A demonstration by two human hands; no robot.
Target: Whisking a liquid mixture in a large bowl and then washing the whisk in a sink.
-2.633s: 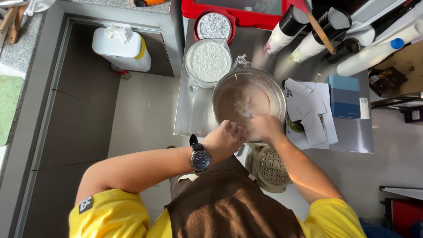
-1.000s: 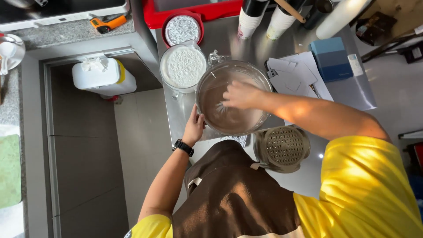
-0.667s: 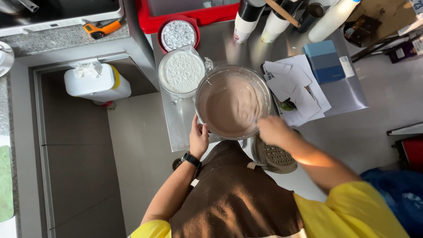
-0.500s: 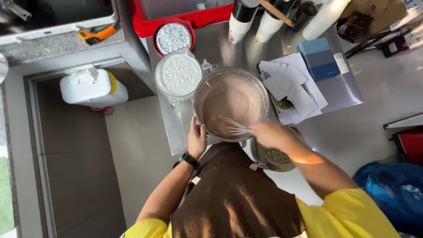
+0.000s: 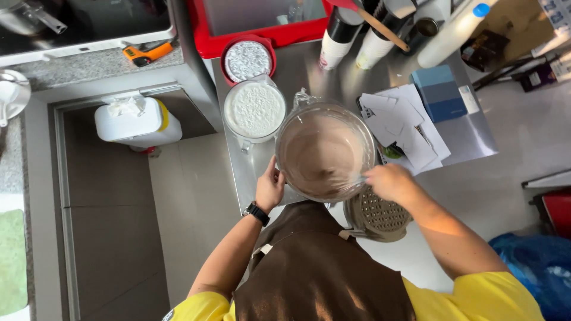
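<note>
A large clear glass bowl [image 5: 324, 151] of brown batter stands on the steel table [image 5: 297, 71] in front of me. My left hand [image 5: 270, 187], with a black watch on its wrist, grips the bowl's near left rim. At the bowl's near right edge my right hand [image 5: 389, 181] holds a whisk [image 5: 355, 183] whose wires dip into the batter. Just under that hand lies a perforated metal colander [image 5: 377, 217]. I wear a brown apron over a yellow shirt.
A clear jug of white powder [image 5: 254, 110] and a round red tub [image 5: 247, 59] stand behind the bowl on the left. Loose papers [image 5: 404, 122] and a blue box [image 5: 441, 93] lie to the right. Bottles [image 5: 339, 32] line the back. A white canister [image 5: 137, 122] sits on the floor.
My right hand has swung with the whisk from the bowl's far side round to its near right edge. The left hand has come up to the rim and stayed there.
</note>
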